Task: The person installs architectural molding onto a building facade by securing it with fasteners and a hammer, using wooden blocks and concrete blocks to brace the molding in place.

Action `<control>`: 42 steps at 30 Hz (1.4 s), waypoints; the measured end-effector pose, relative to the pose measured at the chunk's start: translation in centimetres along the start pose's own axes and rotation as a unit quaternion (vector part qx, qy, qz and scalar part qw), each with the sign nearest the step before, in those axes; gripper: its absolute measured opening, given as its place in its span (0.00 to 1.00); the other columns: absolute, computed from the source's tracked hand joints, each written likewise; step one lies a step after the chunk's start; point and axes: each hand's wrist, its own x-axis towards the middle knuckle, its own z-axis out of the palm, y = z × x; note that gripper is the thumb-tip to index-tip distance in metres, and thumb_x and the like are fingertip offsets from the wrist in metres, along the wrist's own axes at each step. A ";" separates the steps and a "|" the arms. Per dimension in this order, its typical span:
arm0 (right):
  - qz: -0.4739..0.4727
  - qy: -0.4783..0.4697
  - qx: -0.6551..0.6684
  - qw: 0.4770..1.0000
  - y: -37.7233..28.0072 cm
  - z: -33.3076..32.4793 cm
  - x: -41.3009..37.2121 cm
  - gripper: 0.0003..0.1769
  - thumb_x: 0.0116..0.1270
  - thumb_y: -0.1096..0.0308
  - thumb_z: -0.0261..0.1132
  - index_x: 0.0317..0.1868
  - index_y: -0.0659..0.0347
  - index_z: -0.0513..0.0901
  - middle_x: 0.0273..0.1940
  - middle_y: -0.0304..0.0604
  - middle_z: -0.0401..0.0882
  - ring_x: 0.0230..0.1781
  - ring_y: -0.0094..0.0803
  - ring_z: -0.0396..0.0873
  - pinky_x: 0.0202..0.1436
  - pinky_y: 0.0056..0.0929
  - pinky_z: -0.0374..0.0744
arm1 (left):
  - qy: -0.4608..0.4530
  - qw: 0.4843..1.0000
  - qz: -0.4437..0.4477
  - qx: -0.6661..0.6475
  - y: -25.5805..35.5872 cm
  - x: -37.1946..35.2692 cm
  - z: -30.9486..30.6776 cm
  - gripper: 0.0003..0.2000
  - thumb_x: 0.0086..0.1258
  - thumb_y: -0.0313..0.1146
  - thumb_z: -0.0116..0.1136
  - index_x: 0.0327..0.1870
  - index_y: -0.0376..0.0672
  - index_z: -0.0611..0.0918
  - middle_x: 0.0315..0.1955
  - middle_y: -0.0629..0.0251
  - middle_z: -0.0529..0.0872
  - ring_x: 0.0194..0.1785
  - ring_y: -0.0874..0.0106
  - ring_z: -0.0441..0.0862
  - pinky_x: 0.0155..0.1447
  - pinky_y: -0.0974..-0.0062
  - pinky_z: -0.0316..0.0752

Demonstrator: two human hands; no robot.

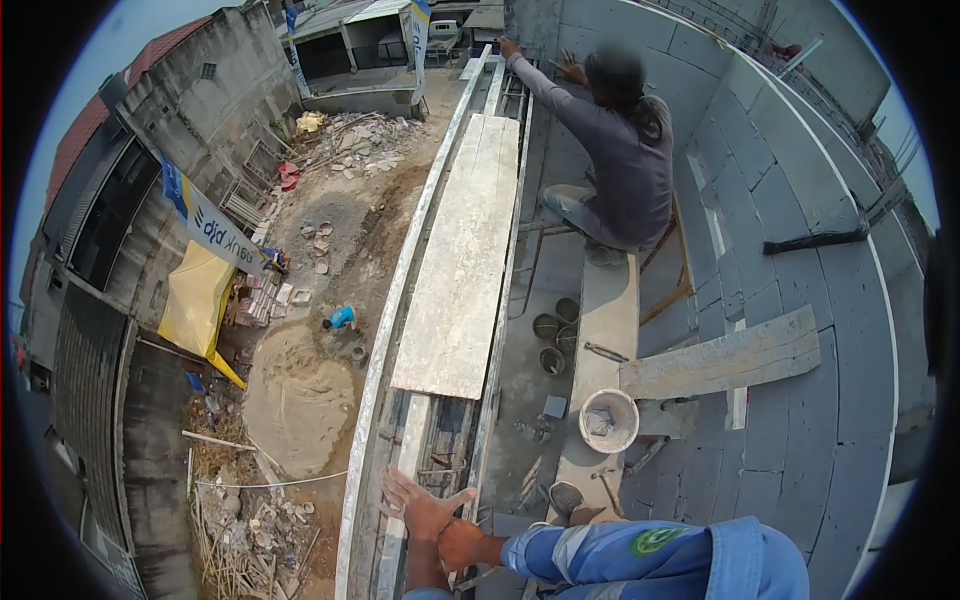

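My left hand (420, 503) is spread, palm down, over the near end of the long metal-edged framework (415, 435). Its fingers appear to rest on the pale rail there, and the thumb points right. My right hand (463, 545) is closed around my left wrist, its fingertips partly hidden. Just beyond the hands, a long pale board (460, 270) lies along the framework. To the right, a white bucket (608, 421) with grey material inside stands on a plank walkway (580, 470). A hammer-like tool (606, 492) lies near my shoe (565, 497).
A co-worker (630, 160) crouches on the walkway's far end, one arm reaching to the framework. Another plank (725, 358) juts right towards the grey block wall (780, 430). Dark buckets (552, 360) stand below. Left of the framework is a drop to ground with a sand pile (300, 400).
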 end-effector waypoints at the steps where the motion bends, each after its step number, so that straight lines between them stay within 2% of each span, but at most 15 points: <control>1: 0.002 0.000 0.003 1.000 -0.1 0.2 0.0 0.19 0.53 0.56 0.64 0.34 0.63 0.89 0.38 0.53 0.88 0.44 0.46 0.86 0.50 0.42 0.83 | -0.003 1.000 0.001 0.002 -0.1 -0.2 0.0 0.84 0.27 0.80 0.72 0.78 0.29 0.36 0.78 0.34 0.41 0.82 0.40 0.35 0.75 0.27 0.31; 4: 0.014 -0.038 -0.007 0.999 0.6 2.1 0.3 0.20 0.54 0.53 0.64 0.35 0.61 0.89 0.39 0.53 0.88 0.45 0.47 0.86 0.51 0.42 0.83 | -0.004 1.000 -0.004 -0.017 0.1 -0.2 -0.1 0.84 0.28 0.79 0.73 0.78 0.29 0.36 0.78 0.34 0.40 0.82 0.40 0.34 0.74 0.26 0.29; 6: -0.025 0.108 -0.005 0.994 1.4 4.9 0.8 0.20 0.56 0.51 0.65 0.36 0.60 0.89 0.39 0.52 0.88 0.45 0.48 0.85 0.53 0.43 0.82 | 0.005 1.000 0.006 -0.025 -0.1 0.0 0.2 0.84 0.29 0.79 0.73 0.78 0.29 0.36 0.78 0.34 0.40 0.81 0.39 0.34 0.73 0.25 0.28; 9: -0.013 0.076 -0.016 0.997 1.6 5.5 1.0 0.22 0.57 0.49 0.65 0.36 0.60 0.88 0.39 0.51 0.88 0.45 0.48 0.85 0.54 0.45 0.82 | 0.010 1.000 -0.001 -0.026 -0.1 0.0 0.4 0.84 0.28 0.82 0.69 0.78 0.28 0.39 0.77 0.33 0.42 0.82 0.41 0.35 0.73 0.25 0.29; 12: -0.008 0.109 -0.005 0.994 1.5 5.1 0.7 0.22 0.56 0.49 0.66 0.37 0.60 0.88 0.39 0.51 0.88 0.45 0.48 0.85 0.55 0.46 0.81 | 0.011 1.000 -0.003 -0.029 -0.3 0.1 0.7 0.84 0.28 0.82 0.69 0.78 0.28 0.39 0.77 0.33 0.42 0.82 0.41 0.35 0.73 0.26 0.29; 16: -0.019 0.092 -0.011 0.996 1.8 5.8 1.1 0.22 0.55 0.49 0.66 0.36 0.60 0.88 0.39 0.52 0.88 0.45 0.49 0.85 0.55 0.45 0.81 | 0.015 1.000 0.004 -0.020 -0.2 0.0 0.3 0.84 0.28 0.83 0.69 0.78 0.27 0.39 0.77 0.33 0.43 0.82 0.41 0.35 0.73 0.26 0.29; 18: -0.023 0.103 -0.021 0.994 1.9 5.8 1.1 0.21 0.56 0.49 0.66 0.35 0.61 0.88 0.38 0.53 0.87 0.44 0.51 0.85 0.55 0.45 0.81 | 0.000 1.000 0.003 -0.029 0.1 -0.1 0.0 0.82 0.31 0.77 0.74 0.78 0.28 0.36 0.77 0.31 0.40 0.81 0.38 0.35 0.73 0.24 0.28; 22: -0.018 0.094 -0.024 0.995 2.0 6.1 1.0 0.21 0.57 0.50 0.65 0.34 0.61 0.88 0.38 0.54 0.87 0.43 0.51 0.85 0.54 0.45 0.81 | 0.000 1.000 -0.001 -0.029 0.1 -0.1 0.0 0.82 0.31 0.78 0.73 0.78 0.28 0.36 0.78 0.32 0.40 0.81 0.39 0.34 0.73 0.25 0.28; 25: -0.016 0.093 -0.012 0.995 1.9 5.8 1.0 0.24 0.58 0.49 0.64 0.40 0.63 0.87 0.41 0.57 0.86 0.47 0.52 0.84 0.56 0.46 0.81 | 0.009 1.000 0.006 -0.026 -0.2 0.0 0.3 0.83 0.31 0.78 0.73 0.78 0.28 0.36 0.78 0.34 0.40 0.82 0.41 0.34 0.73 0.25 0.28; 27: -0.039 0.156 -0.021 0.987 1.8 5.2 0.7 0.28 0.58 0.48 0.64 0.47 0.64 0.84 0.46 0.59 0.85 0.51 0.54 0.82 0.58 0.48 0.80 | -0.003 1.000 0.003 -0.028 0.0 0.1 0.1 0.83 0.30 0.79 0.72 0.78 0.28 0.37 0.78 0.35 0.40 0.82 0.42 0.34 0.74 0.25 0.29; 28: -0.038 0.155 -0.027 0.987 1.9 4.9 0.7 0.28 0.58 0.48 0.64 0.47 0.64 0.84 0.46 0.59 0.85 0.51 0.54 0.82 0.58 0.48 0.80 | -0.001 0.999 0.006 -0.033 0.1 0.1 0.1 0.83 0.30 0.79 0.72 0.78 0.28 0.37 0.78 0.35 0.40 0.82 0.42 0.34 0.74 0.25 0.29; 30: -0.022 0.073 -0.012 0.997 1.8 4.5 0.7 0.30 0.58 0.47 0.63 0.52 0.64 0.82 0.50 0.61 0.83 0.54 0.56 0.80 0.59 0.49 0.79 | -0.001 1.000 -0.003 -0.018 0.1 0.1 0.1 0.83 0.29 0.79 0.72 0.79 0.29 0.37 0.79 0.35 0.40 0.82 0.42 0.34 0.74 0.25 0.31; 34: -0.030 0.085 -0.017 0.996 2.1 4.5 0.6 0.30 0.58 0.47 0.64 0.51 0.64 0.82 0.50 0.61 0.83 0.55 0.56 0.80 0.60 0.49 0.78 | 0.007 1.000 -0.004 -0.026 0.4 0.0 -0.1 0.83 0.28 0.80 0.72 0.79 0.30 0.38 0.79 0.35 0.41 0.82 0.42 0.35 0.73 0.24 0.35; 36: 0.003 0.015 -0.011 1.000 2.0 4.4 0.9 0.31 0.57 0.47 0.64 0.53 0.63 0.82 0.52 0.61 0.82 0.56 0.57 0.79 0.60 0.49 0.78 | 0.001 1.000 -0.015 -0.015 0.5 0.0 -0.2 0.83 0.27 0.80 0.72 0.79 0.31 0.38 0.79 0.36 0.42 0.82 0.43 0.35 0.74 0.25 0.37; 42: -0.003 0.032 -0.020 0.999 0.9 1.5 0.0 0.35 0.57 0.47 0.64 0.61 0.60 0.77 0.60 0.63 0.77 0.61 0.60 0.75 0.66 0.51 0.74 | 0.000 1.000 -0.013 -0.015 0.5 -0.1 -0.3 0.84 0.26 0.81 0.70 0.79 0.31 0.38 0.80 0.40 0.42 0.83 0.47 0.35 0.75 0.27 0.34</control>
